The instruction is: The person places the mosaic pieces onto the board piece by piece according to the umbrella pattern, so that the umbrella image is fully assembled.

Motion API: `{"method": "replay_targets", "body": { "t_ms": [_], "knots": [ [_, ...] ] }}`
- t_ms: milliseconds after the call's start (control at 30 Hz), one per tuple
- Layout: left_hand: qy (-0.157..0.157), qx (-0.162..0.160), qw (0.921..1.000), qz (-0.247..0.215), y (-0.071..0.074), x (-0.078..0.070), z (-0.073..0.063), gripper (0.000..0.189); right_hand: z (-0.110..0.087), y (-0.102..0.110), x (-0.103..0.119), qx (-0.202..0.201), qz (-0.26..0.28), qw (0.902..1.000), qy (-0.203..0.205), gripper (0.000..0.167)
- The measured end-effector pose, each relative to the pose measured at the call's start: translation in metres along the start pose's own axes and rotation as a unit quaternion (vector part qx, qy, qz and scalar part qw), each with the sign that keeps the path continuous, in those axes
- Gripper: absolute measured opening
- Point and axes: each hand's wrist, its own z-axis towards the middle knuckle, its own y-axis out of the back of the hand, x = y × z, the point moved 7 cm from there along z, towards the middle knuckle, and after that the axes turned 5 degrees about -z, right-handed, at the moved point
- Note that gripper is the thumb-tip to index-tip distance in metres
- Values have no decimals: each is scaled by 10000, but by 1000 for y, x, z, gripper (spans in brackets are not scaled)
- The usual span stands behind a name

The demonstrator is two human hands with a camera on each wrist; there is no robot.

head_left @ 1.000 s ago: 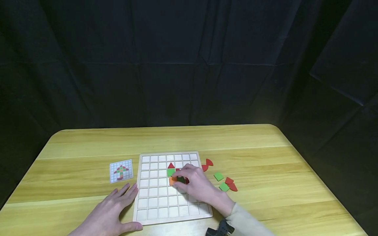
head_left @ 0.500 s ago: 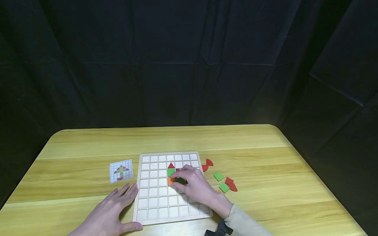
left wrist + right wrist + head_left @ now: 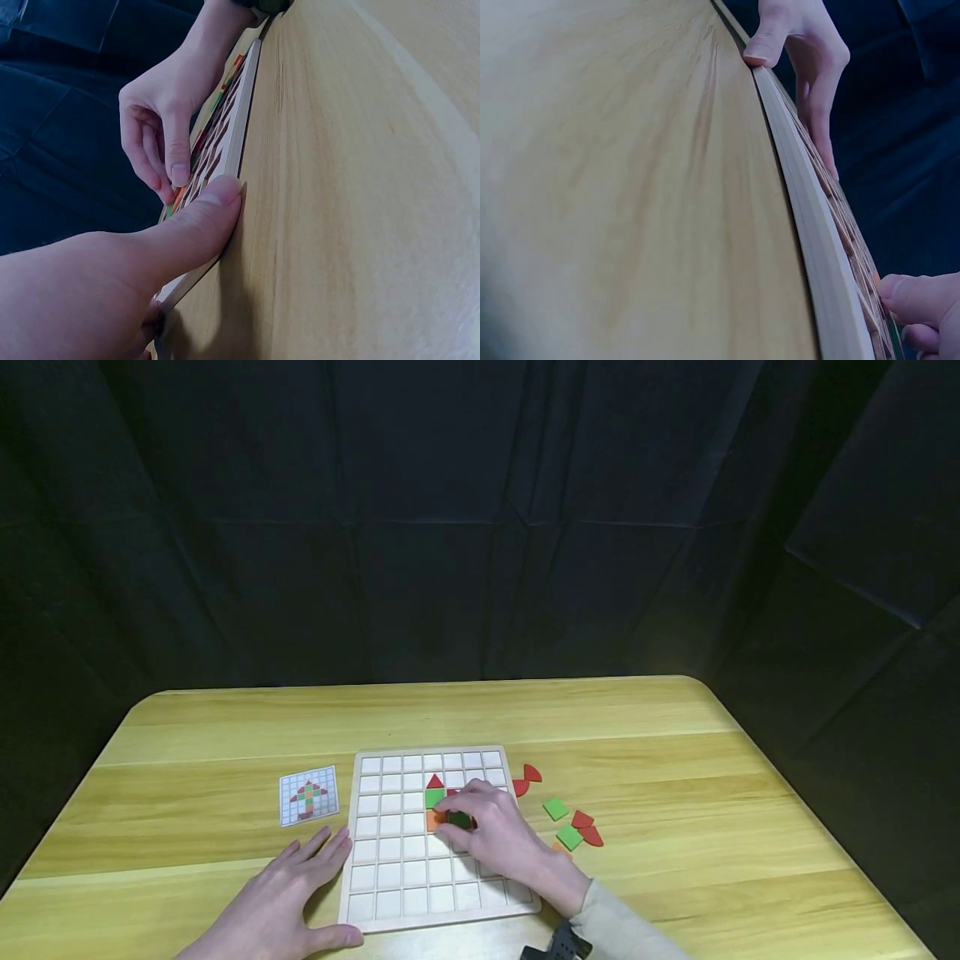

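Note:
A white gridded board [image 3: 442, 921] lies on the table. On it, a red triangle [image 3: 435, 782] sits above a green square tile [image 3: 434, 799], and directly below that is an orange square tile [image 3: 432, 822]. My right hand [image 3: 498, 833] pinches at the orange tile's right side with thumb and forefinger; the left wrist view shows those fingertips low over the board. Another green tile [image 3: 460, 819] shows in the shadow under this hand, which covers other pieces. My left hand [image 3: 281, 893] lies with spread fingers against the board's left edge, thumb by its near corner.
Left of the board lies a pattern card [image 3: 308, 796] with a printed arrow-like figure. Right of it are loose red quarter-round pieces [image 3: 532, 772], green squares [image 3: 556, 808] and a partly hidden orange piece [image 3: 562, 850]. A dark curtain [image 3: 480, 527] hangs behind the table.
The orange tile has shifted slightly left into line under the green tile, my right hand moving with it. Over the last half second hardly anything moved. My left hand stays put.

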Motion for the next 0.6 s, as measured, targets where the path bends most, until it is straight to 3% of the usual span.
{"method": "replay_targets", "body": {
  "t_ms": [267, 600],
  "knots": [
    [161, 56, 9997, -149, -1, 0, 1, 110, -4, 8, -11, 102, 254, 9991, -315, 17],
    [69, -71, 9999, -23, 1, 0, -1, 108, -23, 40, -49, -273, 51, 9959, -859, 17]
  ]
}}
